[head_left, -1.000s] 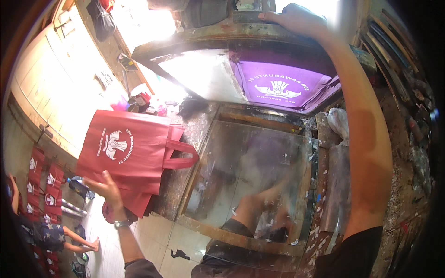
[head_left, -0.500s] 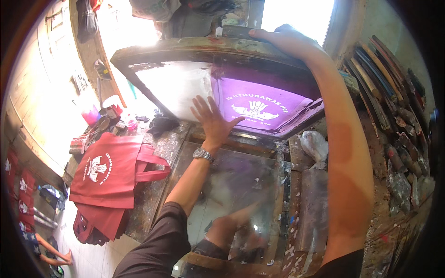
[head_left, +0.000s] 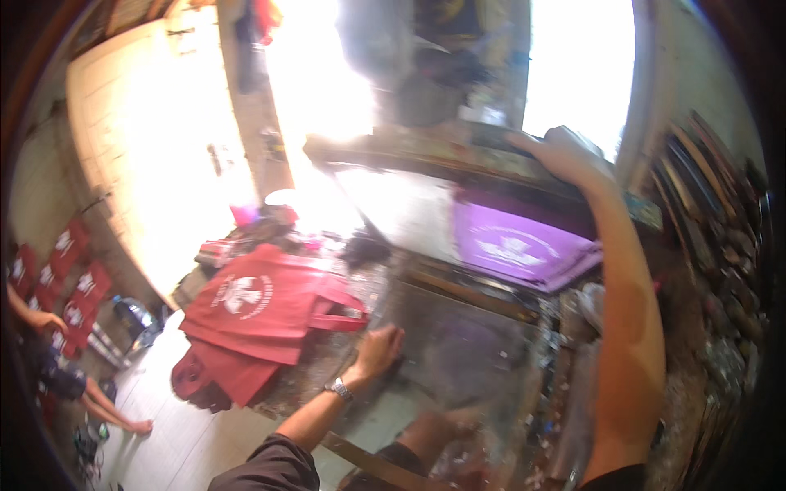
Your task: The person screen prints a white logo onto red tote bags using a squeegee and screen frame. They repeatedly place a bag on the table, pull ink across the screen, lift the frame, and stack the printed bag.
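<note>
Our right hand (head_left: 568, 155) grips the tilted screen-printing frame (head_left: 475, 225) — best held steady; our left hand (head_left: 378, 350), by the glass pane (head_left: 467, 352), curls its fingers — around anything, we cannot tell.

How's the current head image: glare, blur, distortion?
Head view: the window blows out to white, and the door is bleached; head view: blur smears the lettering on the purple screen-printing mesh and the red tote bag, and softens the right hand; head view: the glass panel carries reflections; head view: fisheye rim dark, edges bent.
</note>
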`<act>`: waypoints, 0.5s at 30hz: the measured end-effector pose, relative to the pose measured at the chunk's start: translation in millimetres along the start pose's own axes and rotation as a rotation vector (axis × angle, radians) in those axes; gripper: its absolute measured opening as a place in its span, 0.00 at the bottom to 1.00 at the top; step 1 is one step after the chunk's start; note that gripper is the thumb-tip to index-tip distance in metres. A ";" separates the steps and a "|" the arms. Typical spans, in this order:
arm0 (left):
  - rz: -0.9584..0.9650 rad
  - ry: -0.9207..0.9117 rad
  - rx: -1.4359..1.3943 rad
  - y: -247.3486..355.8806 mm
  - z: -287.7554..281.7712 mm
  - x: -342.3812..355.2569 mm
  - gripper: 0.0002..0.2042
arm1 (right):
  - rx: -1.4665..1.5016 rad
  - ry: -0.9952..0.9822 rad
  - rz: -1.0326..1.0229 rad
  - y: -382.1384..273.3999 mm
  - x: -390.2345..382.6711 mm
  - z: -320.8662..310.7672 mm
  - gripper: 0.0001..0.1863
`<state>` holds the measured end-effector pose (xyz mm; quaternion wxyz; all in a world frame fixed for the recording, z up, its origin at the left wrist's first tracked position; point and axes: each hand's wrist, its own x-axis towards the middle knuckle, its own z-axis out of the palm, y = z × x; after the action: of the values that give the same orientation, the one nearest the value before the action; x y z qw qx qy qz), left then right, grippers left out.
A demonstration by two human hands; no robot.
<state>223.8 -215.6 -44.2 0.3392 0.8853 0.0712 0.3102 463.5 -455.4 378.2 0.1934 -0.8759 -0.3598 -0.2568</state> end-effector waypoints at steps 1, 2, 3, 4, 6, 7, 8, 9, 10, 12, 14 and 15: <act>-0.059 -0.023 0.025 -16.0 -12.3 -16.8 0.14 | -0.014 -0.008 0.028 0.7 1.4 0.7 0.50; -0.100 -0.016 0.014 -20.8 -19.6 -21.6 0.15 | -0.045 -0.017 0.060 4.0 1.9 -1.7 0.50; -0.133 -0.015 -0.012 -20.5 -21.4 -21.4 0.16 | -0.063 -0.052 0.081 6.7 2.3 -13.9 0.49; -0.175 -0.018 -0.030 -23.9 -27.0 -27.3 0.16 | -0.036 -0.059 0.096 9.2 4.0 -13.8 0.48; -0.265 0.046 -0.103 -39.1 -30.6 -35.4 0.17 | -0.023 -0.087 0.123 7.7 12.6 -11.9 0.48; -0.303 0.073 -0.149 -48.1 -30.5 -37.2 0.17 | -0.034 -0.112 0.137 6.9 17.8 -10.1 0.48; -0.306 0.111 -0.141 -44.6 -25.4 -35.8 0.18 | -0.064 -0.136 0.161 11.4 21.7 -9.9 0.49; -0.317 0.112 -0.140 -37.7 -23.6 -35.7 0.18 | -0.083 -0.136 0.173 17.7 24.8 -9.1 0.49; -0.328 0.112 -0.137 -31.0 -22.6 -35.6 0.18 | -0.102 -0.136 0.188 24.3 27.4 -6.7 0.50; -0.301 0.101 -0.075 -34.4 -20.2 -40.9 0.17 | -0.062 -0.303 0.253 17.2 36.5 -10.1 0.53; -0.240 0.084 -0.070 -31.4 -14.4 -38.3 0.15 | -0.088 -0.199 0.235 52.2 49.9 -6.1 0.54; -0.219 0.072 -0.052 -30.9 -17.5 -42.1 0.14 | -0.083 -0.156 0.226 52.4 47.2 2.4 0.55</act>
<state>182.4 -196.6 -75.1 0.3911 0.8514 0.1716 0.3045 531.3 -464.0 396.0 0.1563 -0.9354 -0.2620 -0.1789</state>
